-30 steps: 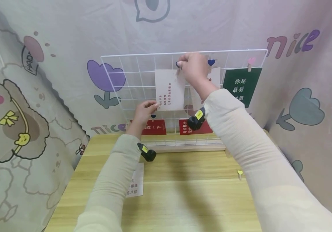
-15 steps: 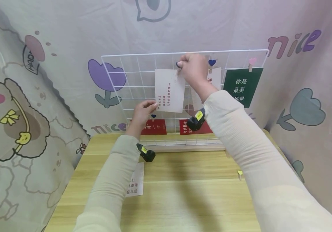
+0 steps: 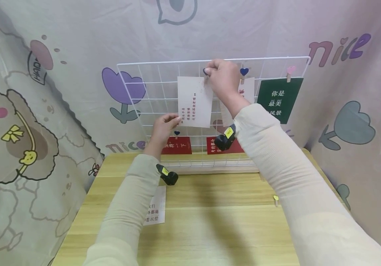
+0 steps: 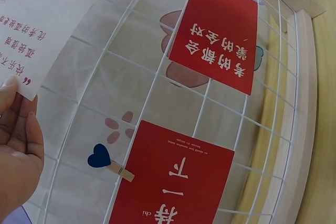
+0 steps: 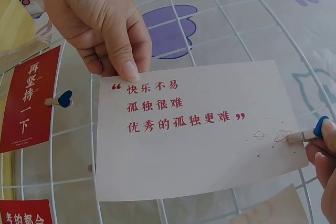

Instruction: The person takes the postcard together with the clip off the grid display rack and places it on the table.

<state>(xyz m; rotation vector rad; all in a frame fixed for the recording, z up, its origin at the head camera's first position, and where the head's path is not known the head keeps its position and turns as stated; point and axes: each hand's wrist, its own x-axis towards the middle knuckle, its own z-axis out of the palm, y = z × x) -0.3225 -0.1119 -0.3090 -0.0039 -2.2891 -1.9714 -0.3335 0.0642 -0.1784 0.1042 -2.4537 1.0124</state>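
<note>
The white paper card with red writing [image 3: 194,101] is being pegged at the white wire grid panel's [image 3: 137,88] twelve o'clock. Its lower corner is pinched by the left hand [image 3: 164,127]; the blue heart-topped wooden clothespin [image 5: 314,131] is pinched by the right hand [image 3: 222,77]. Next, the peg likely needs seating over card and wire.

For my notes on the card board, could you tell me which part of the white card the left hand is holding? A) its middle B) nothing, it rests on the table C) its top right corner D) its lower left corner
D: the left hand pinches the white card at its lower left corner, while the right hand works a blue clip at the top right.
</note>
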